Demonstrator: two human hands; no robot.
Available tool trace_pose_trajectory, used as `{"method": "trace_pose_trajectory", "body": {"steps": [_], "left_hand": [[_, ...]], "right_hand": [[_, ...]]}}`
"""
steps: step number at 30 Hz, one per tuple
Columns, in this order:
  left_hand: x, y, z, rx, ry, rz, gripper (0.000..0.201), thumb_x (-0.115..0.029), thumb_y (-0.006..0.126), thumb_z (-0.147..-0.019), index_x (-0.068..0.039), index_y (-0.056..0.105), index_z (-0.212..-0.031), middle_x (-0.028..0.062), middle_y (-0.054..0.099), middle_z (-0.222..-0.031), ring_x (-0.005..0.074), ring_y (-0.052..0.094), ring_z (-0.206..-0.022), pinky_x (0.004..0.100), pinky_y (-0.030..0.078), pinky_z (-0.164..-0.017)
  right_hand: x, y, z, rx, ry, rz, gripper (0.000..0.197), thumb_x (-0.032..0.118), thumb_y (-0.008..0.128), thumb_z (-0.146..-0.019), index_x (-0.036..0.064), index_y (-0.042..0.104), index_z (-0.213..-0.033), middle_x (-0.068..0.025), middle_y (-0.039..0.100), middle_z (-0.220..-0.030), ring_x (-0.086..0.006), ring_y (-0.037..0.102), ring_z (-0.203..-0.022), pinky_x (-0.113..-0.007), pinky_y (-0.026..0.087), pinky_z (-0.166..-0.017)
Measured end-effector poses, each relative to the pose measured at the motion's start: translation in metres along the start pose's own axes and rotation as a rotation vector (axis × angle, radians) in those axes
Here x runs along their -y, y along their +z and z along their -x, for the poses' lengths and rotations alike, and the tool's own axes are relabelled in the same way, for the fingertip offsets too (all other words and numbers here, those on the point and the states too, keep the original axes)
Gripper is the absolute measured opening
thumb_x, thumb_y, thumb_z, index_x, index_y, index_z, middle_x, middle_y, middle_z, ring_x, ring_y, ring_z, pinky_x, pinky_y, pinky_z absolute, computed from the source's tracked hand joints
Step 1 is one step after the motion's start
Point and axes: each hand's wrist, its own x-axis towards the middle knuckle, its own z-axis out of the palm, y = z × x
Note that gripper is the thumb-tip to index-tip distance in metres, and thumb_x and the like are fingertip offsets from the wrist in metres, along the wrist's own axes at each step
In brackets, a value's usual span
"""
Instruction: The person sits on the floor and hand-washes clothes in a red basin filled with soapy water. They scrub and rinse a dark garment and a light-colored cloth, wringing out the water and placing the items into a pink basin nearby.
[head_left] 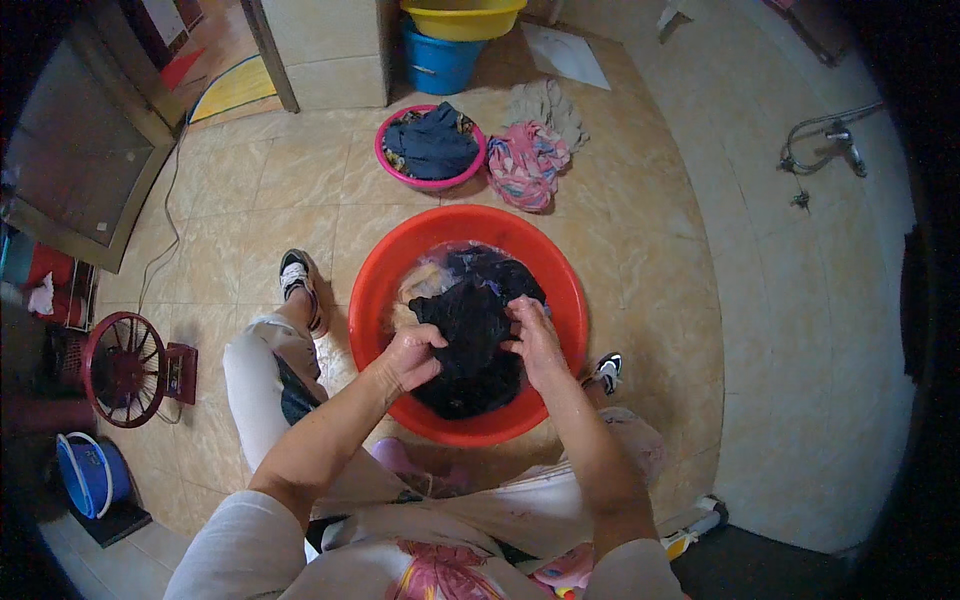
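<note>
A wide red basin [365,305] stands on the floor between my legs, with wet laundry and some suds in it. Over it I hold a black garment [468,325], its cloth spread between my two hands. My left hand [412,357] is closed on the garment's left edge, thumb lying on top. On the opposite edge, my right hand [535,340] grips the cloth with bent fingers. Beneath and beyond it lie more dark clothes [495,268] and a pale yellowish cloth [425,282]. What kind of garment the black one is cannot be made out.
Beyond the basin are a pink tub [432,184] of dark clothes and a heap of pink patterned cloth [525,165]. Yellow and blue basins [440,62] are stacked farther back. A dark red fan [125,370] and a blue bucket [95,475] stand left. A tap [848,148] is on the right wall.
</note>
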Motion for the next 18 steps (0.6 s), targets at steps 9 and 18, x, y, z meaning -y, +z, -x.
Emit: {"method": "trace_pose_trajectory", "body": {"steps": [9,18], "left_hand": [[-0.020,0.009,0.011,-0.218,0.132,0.108,0.050,-0.017,0.061,-0.075,-0.006,0.051,-0.123,0.0117,0.057,-0.122,0.0317,0.053,-0.112,0.0471,0.039,-0.101],[-0.058,-0.062,0.033,-0.608,0.495,-0.191,0.024,-0.011,0.062,-0.085,-0.001,0.056,-0.106,0.0082,0.065,-0.089,0.0203,0.064,-0.074,0.0320,0.054,-0.068]], "right_hand": [[0.023,-0.011,-0.009,0.056,-0.098,-0.598,0.029,0.022,0.053,-0.091,0.0056,0.053,-0.115,-0.0078,0.060,-0.112,-0.0268,0.056,-0.106,-0.041,0.045,-0.092],[0.027,-0.123,-0.040,-0.328,-0.244,-0.624,0.028,0.027,0.049,-0.094,0.0054,0.058,-0.109,-0.0124,0.065,-0.104,-0.0288,0.061,-0.099,-0.045,0.050,-0.086]]}}
